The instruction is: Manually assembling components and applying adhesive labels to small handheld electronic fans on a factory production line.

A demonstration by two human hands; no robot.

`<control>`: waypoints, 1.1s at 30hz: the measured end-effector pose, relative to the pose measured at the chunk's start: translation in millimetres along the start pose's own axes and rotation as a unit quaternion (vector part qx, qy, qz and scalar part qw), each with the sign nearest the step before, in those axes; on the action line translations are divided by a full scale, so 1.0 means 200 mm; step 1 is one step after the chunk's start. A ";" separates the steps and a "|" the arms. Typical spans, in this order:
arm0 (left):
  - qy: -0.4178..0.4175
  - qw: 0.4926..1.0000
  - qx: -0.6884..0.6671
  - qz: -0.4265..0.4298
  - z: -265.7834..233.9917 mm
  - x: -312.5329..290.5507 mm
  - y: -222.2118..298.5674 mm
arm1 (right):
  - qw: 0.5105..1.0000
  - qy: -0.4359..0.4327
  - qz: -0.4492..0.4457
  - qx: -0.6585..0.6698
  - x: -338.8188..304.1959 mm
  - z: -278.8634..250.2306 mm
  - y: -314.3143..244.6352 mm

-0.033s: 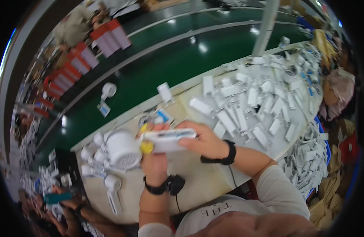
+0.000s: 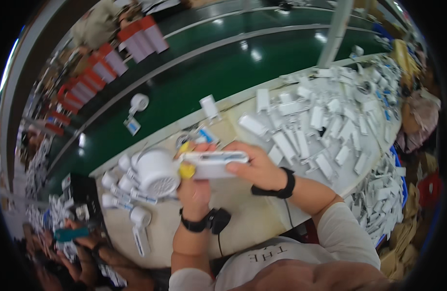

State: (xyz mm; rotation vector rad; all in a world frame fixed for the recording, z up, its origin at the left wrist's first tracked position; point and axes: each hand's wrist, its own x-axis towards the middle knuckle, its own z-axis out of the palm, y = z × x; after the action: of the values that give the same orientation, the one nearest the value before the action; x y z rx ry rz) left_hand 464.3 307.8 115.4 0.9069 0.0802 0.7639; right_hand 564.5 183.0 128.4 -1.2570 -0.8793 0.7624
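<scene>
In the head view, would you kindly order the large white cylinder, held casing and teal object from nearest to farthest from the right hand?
1. Held casing, in the right hand.
2. Large cylinder, to the left.
3. Teal object, lower left.

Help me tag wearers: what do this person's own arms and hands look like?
The sleeves are short and white. Both wrists wear black bands: the left band carries a bulky dark piece, with a thin dark cable below; another cable shows beneath the right band. Yellow finger covers appear on the left hand.
</scene>
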 end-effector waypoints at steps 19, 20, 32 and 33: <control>-0.016 0.994 -0.079 -0.067 -0.12 0.10 -0.04 | 0.996 0.036 -0.055 -0.061 0.06 0.04 0.13; -0.015 0.995 -0.077 -0.059 -0.11 0.10 -0.05 | 0.997 0.021 -0.043 -0.054 0.06 0.03 0.13; -0.072 0.996 -0.016 -0.056 -0.08 0.08 -0.01 | 0.968 0.072 -0.125 -0.203 0.04 0.03 0.09; -0.073 0.996 -0.016 -0.055 -0.10 0.08 -0.02 | 0.963 0.081 -0.142 -0.212 0.05 0.03 0.11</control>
State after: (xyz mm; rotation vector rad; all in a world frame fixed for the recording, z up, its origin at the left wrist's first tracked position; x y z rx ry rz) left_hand 471.3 330.2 105.0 0.9173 -0.0102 0.5932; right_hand 563.0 197.9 108.7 -1.5011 -1.0942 0.2416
